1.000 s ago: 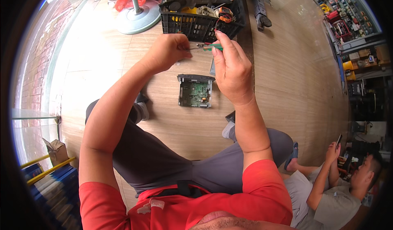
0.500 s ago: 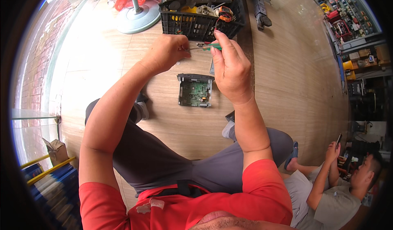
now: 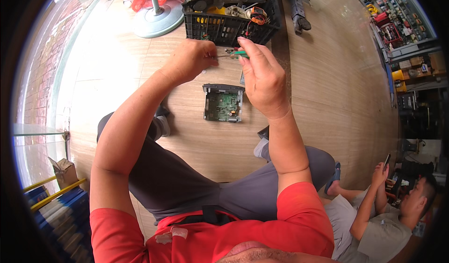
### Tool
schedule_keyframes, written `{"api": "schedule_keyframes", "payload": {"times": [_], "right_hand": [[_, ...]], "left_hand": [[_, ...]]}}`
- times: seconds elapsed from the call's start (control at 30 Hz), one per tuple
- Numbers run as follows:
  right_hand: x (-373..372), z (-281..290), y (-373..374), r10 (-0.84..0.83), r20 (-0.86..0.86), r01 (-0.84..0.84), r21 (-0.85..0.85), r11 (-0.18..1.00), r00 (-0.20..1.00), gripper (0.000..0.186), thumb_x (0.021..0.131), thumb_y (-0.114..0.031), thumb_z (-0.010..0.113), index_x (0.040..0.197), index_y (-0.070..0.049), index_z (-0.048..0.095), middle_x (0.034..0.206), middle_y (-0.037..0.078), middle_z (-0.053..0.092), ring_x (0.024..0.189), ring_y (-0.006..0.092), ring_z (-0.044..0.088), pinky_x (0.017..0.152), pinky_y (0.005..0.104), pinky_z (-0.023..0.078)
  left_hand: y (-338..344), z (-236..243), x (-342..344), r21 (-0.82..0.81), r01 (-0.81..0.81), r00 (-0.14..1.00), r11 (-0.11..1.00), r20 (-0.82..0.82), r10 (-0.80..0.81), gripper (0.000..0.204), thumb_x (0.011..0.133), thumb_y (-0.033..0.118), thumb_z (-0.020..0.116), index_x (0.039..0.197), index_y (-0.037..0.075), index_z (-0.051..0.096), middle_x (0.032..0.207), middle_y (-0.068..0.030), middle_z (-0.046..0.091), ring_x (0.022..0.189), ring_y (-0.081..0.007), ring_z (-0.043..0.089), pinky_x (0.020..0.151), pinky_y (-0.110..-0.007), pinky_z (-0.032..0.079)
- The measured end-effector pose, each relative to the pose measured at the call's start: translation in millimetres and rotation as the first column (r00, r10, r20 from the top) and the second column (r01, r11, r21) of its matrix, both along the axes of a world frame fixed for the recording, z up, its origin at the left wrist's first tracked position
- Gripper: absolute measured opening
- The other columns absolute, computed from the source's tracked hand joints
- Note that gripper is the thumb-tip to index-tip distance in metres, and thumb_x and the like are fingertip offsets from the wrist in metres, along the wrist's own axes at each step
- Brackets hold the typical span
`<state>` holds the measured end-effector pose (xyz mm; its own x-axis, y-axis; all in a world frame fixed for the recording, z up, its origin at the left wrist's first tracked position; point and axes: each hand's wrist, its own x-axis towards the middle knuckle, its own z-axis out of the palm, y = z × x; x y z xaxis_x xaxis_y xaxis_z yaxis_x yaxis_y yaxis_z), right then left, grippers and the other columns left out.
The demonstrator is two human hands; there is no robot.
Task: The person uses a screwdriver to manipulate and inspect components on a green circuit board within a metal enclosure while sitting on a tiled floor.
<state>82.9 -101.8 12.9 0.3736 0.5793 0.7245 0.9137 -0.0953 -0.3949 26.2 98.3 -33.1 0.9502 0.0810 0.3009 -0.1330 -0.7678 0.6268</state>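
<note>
My right hand (image 3: pixel 264 78) grips the green handle of a slim tool (image 3: pixel 241 54) that looks like a screwdriver. Its thin metal shaft points left, toward my left hand (image 3: pixel 189 59). The fingers of the left hand are pinched together at the shaft's end; what lies between them is hidden. Both hands hang over the floor, just in front of a black crate. Below them, an opened electronic unit (image 3: pixel 223 104) with a dark front panel and a green circuit board lies on the floor between my feet.
The black plastic crate (image 3: pixel 229 33) holds tools and an orange meter (image 3: pixel 257 15). Left of it stands a round grey base (image 3: pixel 159 22) with a pole. A seated person (image 3: pixel 383 216) holds a phone at lower right. Shelves (image 3: pixel 411 57) of parts line the right side.
The fingers of my right hand have shifted slightly left on the green handle, with the index fingertip a little lower. My left hand and the electronic unit stay in place.
</note>
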Motion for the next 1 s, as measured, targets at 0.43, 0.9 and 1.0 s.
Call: {"api": "schedule_keyframes", "payload": {"times": [0.43, 0.9, 1.0], "right_hand": [[0.0, 0.3, -0.6, -0.013, -0.035, 0.012, -0.021, 1.000, 0.999, 0.036, 0.082, 0.004, 0.065, 0.118, 0.002, 0.058, 0.099, 0.019, 0.064, 0.086, 0.0340, 0.065, 0.073, 0.0380, 0.054], [2.5, 2.2, -0.5, 0.016, -0.052, -0.016, -0.004, 1.000, 0.999, 0.033, 0.082, 0.002, 0.066, 0.114, 0.003, 0.059, 0.095, 0.020, 0.065, 0.082, 0.0353, 0.065, 0.070, 0.0388, 0.054], [3.5, -0.1, -0.7, 0.015, -0.050, -0.015, 0.002, 1.000, 0.999, 0.033, 0.083, 0.002, 0.065, 0.115, 0.003, 0.059, 0.096, 0.021, 0.065, 0.082, 0.0355, 0.066, 0.071, 0.0386, 0.054]], "left_hand": [[-0.1, -0.4, 0.9, 0.008, 0.000, 0.999, 1.000, -0.053, 0.001, 0.016, 0.076, 0.017, 0.074, 0.083, 0.005, 0.067, 0.079, -0.0136, 0.068, 0.076, -0.0322, 0.066, 0.068, -0.040, 0.052], [-3.0, -0.7, 0.9, 0.017, 0.012, 0.999, 1.000, -0.052, -0.011, 0.016, 0.075, 0.015, 0.075, 0.082, 0.004, 0.066, 0.079, -0.0137, 0.068, 0.075, -0.0322, 0.066, 0.067, -0.040, 0.052], [-2.4, -3.4, 1.7, 0.008, 0.015, 0.999, 1.000, -0.050, -0.015, 0.016, 0.075, 0.015, 0.076, 0.082, 0.004, 0.066, 0.079, -0.0138, 0.068, 0.075, -0.0322, 0.066, 0.068, -0.039, 0.052]]}}
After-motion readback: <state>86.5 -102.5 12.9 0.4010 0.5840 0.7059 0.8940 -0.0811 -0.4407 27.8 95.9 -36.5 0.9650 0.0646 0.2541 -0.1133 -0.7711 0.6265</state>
